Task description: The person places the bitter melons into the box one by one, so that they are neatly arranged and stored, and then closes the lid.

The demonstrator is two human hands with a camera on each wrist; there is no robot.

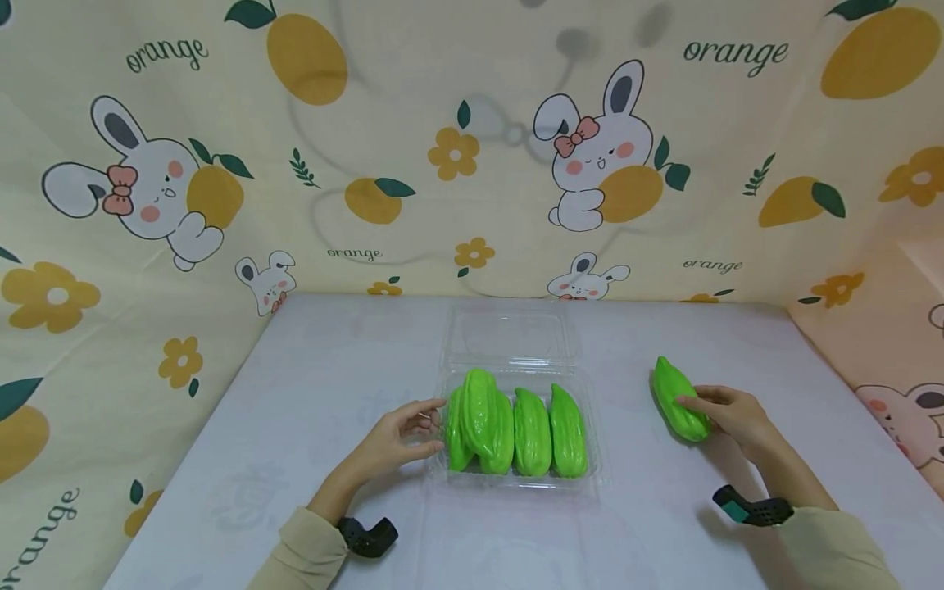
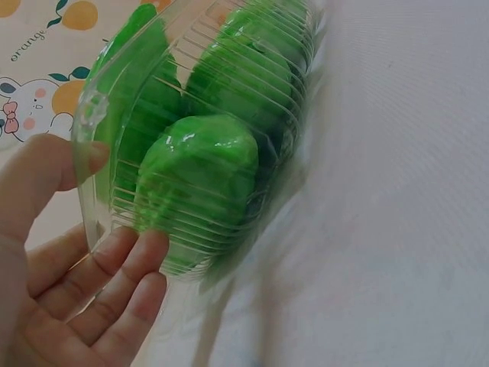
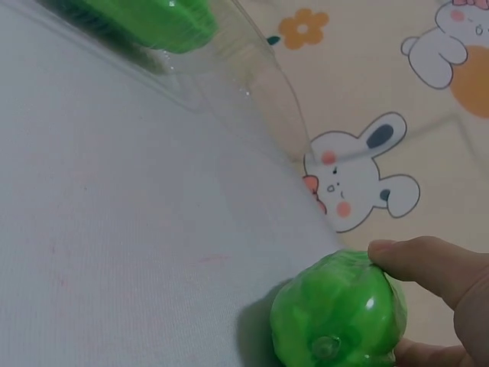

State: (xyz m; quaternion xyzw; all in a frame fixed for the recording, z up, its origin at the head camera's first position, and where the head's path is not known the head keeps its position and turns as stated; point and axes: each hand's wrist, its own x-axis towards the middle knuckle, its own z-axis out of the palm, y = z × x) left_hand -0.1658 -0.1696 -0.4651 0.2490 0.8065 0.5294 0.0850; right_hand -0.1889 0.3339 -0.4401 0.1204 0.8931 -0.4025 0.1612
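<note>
The loose green vegetable (image 1: 673, 397) is at the right of the white table (image 1: 295, 442), well apart from the clear box (image 1: 516, 483), which lies to its left. Its long axis slants: pointed tip away and leftward, blunter end toward the person. The right hand (image 1: 733, 414) is nearer and pinches its right flank; the left hand (image 1: 401, 434), fingers spread and partly bent, touches the box's left side, any hold on the rim unclear. The right wrist view cuts off part of the pinched vegetable; its contact with the table is uncertain.
</note>
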